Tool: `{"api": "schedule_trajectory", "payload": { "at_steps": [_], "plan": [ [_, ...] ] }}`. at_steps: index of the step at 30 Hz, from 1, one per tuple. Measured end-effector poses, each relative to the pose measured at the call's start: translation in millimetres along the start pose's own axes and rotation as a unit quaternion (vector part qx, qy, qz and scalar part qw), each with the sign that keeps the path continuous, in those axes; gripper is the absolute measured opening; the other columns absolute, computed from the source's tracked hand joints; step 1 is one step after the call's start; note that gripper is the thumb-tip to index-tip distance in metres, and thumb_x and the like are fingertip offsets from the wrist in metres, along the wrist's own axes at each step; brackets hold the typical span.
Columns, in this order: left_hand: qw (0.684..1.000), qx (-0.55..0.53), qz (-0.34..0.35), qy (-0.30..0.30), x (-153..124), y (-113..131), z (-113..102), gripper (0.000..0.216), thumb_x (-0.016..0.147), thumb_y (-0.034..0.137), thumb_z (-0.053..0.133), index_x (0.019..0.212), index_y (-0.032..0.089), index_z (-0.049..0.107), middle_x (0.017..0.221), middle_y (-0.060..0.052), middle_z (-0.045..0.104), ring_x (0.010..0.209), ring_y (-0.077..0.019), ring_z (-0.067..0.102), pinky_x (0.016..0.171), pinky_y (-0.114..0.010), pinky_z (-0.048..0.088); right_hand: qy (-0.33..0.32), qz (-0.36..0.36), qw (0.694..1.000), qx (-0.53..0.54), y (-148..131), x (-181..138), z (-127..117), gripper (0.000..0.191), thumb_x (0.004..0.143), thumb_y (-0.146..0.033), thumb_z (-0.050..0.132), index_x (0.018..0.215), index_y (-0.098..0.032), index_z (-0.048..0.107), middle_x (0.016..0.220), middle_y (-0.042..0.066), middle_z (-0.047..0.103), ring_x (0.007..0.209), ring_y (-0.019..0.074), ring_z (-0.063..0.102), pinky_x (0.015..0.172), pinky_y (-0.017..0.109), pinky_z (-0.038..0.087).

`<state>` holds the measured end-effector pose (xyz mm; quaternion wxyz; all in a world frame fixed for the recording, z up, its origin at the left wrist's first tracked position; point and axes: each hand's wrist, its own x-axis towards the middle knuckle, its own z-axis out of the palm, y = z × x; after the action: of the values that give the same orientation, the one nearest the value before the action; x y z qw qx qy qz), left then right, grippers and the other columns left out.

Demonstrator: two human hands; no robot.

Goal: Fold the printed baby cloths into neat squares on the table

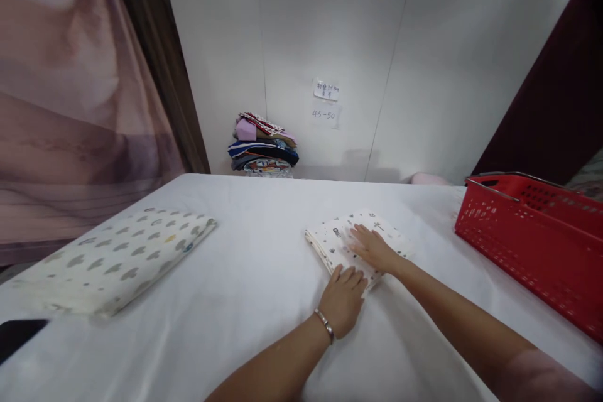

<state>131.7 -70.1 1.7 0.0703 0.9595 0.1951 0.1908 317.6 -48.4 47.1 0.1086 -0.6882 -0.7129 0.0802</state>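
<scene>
At the far left a dark phone (19, 336) lies on the table's (245, 264) near edge, partly out of view. It could be knocked off if fabric or an arm sweeps that way. Just beyond it sits a cloud-print pad (117, 257), well apart from the hands and unlikely to be disturbed. A stack (264, 147) of folded clothes sits behind the table's far edge, against the wall and out of reach.

The left hand (343, 301) lies flat, fingers together, with its tips on the near edge of the cloth (334, 242) and a bracelet (325, 325) at the wrist. The cloth is a small white folded piece with dark print, lying on the table right of centre. The right hand (372, 248) rests palm-down on top of it, fingers slightly apart. Neither hand grips anything.

The main risk, as I judge it, is in the fold itself. Both hands only press, so uneven pressure could make the top layers slide over the lower ones — the smooth table cover gives little hold, and the edges would then skew. The bracelet might also snag the cover or a loose hem.

At the right stands a red basket (532, 232), apart from the cloth — a wide swing of the right elbow could bump it.
</scene>
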Motion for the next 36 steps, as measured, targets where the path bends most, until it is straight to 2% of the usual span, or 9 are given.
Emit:
{"api": "schedule_trajectory", "payload": {
  "at_steps": [5, 10, 14, 18, 21, 25, 28, 32, 36],
  "plan": [
    [1.0, -0.008, -0.004, 0.004, 0.0, -2.5, 4.2, 0.038, 0.088, 0.028, 0.039, 0.126, 0.025, 0.041, 0.13, -0.002, 0.048, 0.125, -0.0193, 0.033, 0.107, -0.043, 0.019, -0.026, -0.035, 0.999, -0.009, -29.3, 45.8, 20.8, 0.064, 0.087, -0.054, 0.029, 0.139, -0.018, 0.026, 0.147, 0.011, 0.016, 0.135, 0.025, 0.008, 0.106, 0.048, 0.008],
    [1.0, -0.009, -0.014, -0.002, -0.9, -2.2, 8.3, 0.04, 0.089, 0.03, 0.038, 0.128, 0.024, 0.039, 0.13, -0.003, 0.047, 0.125, -0.0194, 0.032, 0.106, -0.044, 0.021, -0.016, -0.055, 0.998, -0.036, -27.1, 55.0, 49.7, 0.063, 0.089, -0.055, 0.021, 0.14, -0.017, 0.025, 0.148, 0.009, 0.014, 0.135, 0.0242, 0.008, 0.106, 0.048, 0.004],
    [0.998, -0.058, -0.007, -0.006, 3.4, 0.6, -9.5, 0.038, 0.085, 0.042, 0.044, 0.118, 0.024, 0.049, 0.12, -0.004, 0.055, 0.117, -0.0213, 0.041, 0.102, -0.043, 0.027, -0.006, -0.064, 0.997, -0.037, -22.3, 55.5, 52.3, 0.063, 0.089, -0.055, 0.02, 0.14, -0.018, 0.025, 0.147, 0.009, 0.015, 0.135, 0.0241, 0.008, 0.106, 0.049, 0.006],
    [0.993, -0.094, -0.058, 0.041, 24.6, -15.1, -35.0, 0.032, 0.091, 0.03, 0.029, 0.094, 0.023, 0.06, 0.097, -0.003, 0.064, 0.095, -0.0168, 0.054, 0.09, -0.036, 0.038, -0.023, -0.054, 0.997, -0.047, -21.4, 58.9, 52.4, 0.059, 0.089, -0.049, 0.029, 0.139, -0.019, 0.027, 0.147, 0.01, 0.017, 0.135, 0.0252, 0.01, 0.106, 0.051, 0.009],
    [0.979, -0.029, -0.17, 0.108, 44.9, -43.7, -37.1, 0.035, 0.089, 0.03, 0.031, 0.114, 0.021, 0.053, 0.122, -0.007, 0.055, 0.118, -0.022, 0.042, 0.101, -0.043, 0.028, -0.02, -0.072, 0.996, -0.054, -20.7, 58.0, 54.6, 0.059, 0.086, -0.039, 0.038, 0.14, -0.02, 0.024, 0.147, 0.009, 0.014, 0.135, 0.0257, 0.008, 0.105, 0.051, 0.009],
    [0.949, 0.021, -0.313, 0.037, 55.4, -79.6, -13.9, 0.059, 0.086, 0.05, 0.032, 0.129, 0.011, 0.041, 0.14, -0.015, 0.032, 0.132, -0.0301, 0.021, 0.104, -0.051, 0.018, -0.039, -0.066, 0.997, -0.003, -16.6, 59.4, 50.6, 0.058, 0.086, -0.038, 0.036, 0.14, -0.02, 0.024, 0.147, 0.009, 0.017, 0.135, 0.0248, 0.01, 0.105, 0.051, 0.01],
    [0.945, 0.036, -0.324, 0.016, 51.0, -88.7, 1.3, 0.068, 0.085, 0.056, 0.024, 0.132, 0.01, 0.037, 0.144, -0.015, 0.023, 0.134, -0.0296, 0.015, 0.105, -0.053, 0.016, -0.053, -0.053, 0.997, 0.035, -6.8, 68.9, 36.9, 0.056, 0.086, -0.037, 0.035, 0.139, -0.019, 0.027, 0.146, 0.009, 0.02, 0.135, 0.0221, 0.013, 0.107, 0.047, 0.012],
    [0.945, 0.051, -0.322, 0.004, 46.2, -85.1, 2.3, 0.064, 0.086, 0.052, 0.025, 0.134, 0.012, 0.034, 0.145, -0.013, 0.02, 0.135, -0.0288, 0.012, 0.105, -0.056, 0.014, 0.009, -0.001, 1.0, -0.002, 17.1, 85.8, 19.5, 0.055, 0.088, -0.041, 0.03, 0.138, -0.018, 0.029, 0.147, 0.009, 0.016, 0.135, 0.0226, 0.006, 0.107, 0.047, 0.007],
    [0.943, 0.057, -0.327, -0.016, 47.5, -83.0, -1.4, 0.062, 0.086, 0.048, 0.025, 0.136, 0.012, 0.032, 0.146, -0.01, 0.018, 0.135, -0.0276, 0.011, 0.105, -0.055, 0.012, -0.01, 0.053, 0.997, -0.053, 41.1, 93.7, 27.2, 0.061, 0.088, -0.052, 0.025, 0.139, -0.019, 0.026, 0.147, 0.008, 0.016, 0.135, 0.0245, 0.007, 0.106, 0.05, 0.006]
  ]
}}
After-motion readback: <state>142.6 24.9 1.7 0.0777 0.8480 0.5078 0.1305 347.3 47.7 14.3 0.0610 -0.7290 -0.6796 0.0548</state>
